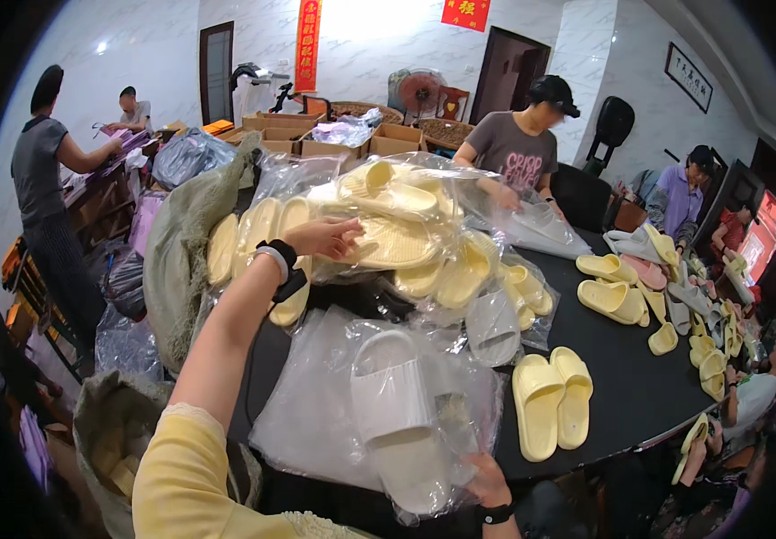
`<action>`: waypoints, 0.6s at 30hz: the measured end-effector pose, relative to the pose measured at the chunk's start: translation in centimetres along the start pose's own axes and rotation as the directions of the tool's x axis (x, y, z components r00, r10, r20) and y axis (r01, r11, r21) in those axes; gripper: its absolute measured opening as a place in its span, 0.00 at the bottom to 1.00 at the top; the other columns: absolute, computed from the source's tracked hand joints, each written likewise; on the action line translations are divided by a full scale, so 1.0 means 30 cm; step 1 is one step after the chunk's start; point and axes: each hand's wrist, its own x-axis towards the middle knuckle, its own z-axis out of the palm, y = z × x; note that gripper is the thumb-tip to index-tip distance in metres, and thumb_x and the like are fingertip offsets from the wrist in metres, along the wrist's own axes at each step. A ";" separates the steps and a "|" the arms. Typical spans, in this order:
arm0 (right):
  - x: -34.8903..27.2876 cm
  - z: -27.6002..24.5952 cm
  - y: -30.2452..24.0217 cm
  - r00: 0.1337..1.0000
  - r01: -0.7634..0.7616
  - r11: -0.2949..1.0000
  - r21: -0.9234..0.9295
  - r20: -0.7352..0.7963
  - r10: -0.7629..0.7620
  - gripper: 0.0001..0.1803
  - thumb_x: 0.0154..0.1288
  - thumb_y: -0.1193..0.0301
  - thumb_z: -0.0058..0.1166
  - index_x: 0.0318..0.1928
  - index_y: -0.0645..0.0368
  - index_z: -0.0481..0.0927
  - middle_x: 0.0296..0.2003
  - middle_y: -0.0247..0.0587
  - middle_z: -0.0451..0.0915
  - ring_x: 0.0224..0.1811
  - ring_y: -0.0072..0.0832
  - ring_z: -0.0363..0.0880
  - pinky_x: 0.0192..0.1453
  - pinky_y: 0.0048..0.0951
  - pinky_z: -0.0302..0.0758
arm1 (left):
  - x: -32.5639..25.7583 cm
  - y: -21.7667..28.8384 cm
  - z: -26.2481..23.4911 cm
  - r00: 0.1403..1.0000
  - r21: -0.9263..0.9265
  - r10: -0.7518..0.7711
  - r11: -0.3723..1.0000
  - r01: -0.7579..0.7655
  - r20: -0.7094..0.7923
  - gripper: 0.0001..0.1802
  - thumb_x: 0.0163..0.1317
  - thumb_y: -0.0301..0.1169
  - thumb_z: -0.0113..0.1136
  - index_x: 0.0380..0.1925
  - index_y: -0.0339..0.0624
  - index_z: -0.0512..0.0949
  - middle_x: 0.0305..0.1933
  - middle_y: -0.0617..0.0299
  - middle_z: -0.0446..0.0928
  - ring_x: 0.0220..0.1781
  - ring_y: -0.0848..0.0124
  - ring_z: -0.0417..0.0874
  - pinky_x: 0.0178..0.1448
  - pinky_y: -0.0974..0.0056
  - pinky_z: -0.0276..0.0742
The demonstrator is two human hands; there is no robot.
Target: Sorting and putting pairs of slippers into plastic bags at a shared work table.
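My left hand (323, 239) reaches over a heap of pale yellow slippers (397, 241) in clear bags. Its fingers are apart and slightly bent, next to a yellow sole, with nothing held in them. Low in the middle, a pair of white slippers (392, 386) lies inside a clear plastic bag (471, 415) at the table's near edge. At the bag's lower right corner is my right hand (489, 481), its fingers closed on the plastic. Under the bag's left side lie flat clear bags (303, 391). An unbagged yellow pair (552, 402) stands to the right.
Loose yellow, white and pink slippers (617, 301) cover the right of the black table (577, 319). Across it, a person in grey (518, 148) handles a bagged pair. Woven sacks (177, 260) stand at the left, cardboard boxes (397, 141) behind. Other people work around the room.
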 end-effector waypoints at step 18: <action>-0.070 0.023 -0.059 0.915 0.066 0.997 -0.044 -0.396 -0.078 0.32 0.66 0.47 0.43 0.53 0.67 0.71 0.47 0.46 0.77 0.49 0.35 0.76 0.50 0.34 0.75 | -0.894 -0.602 0.539 0.778 0.777 0.276 0.495 0.389 -0.565 0.39 0.54 0.42 0.62 0.58 0.26 0.62 0.64 0.41 0.61 0.67 0.47 0.60 0.66 0.50 0.61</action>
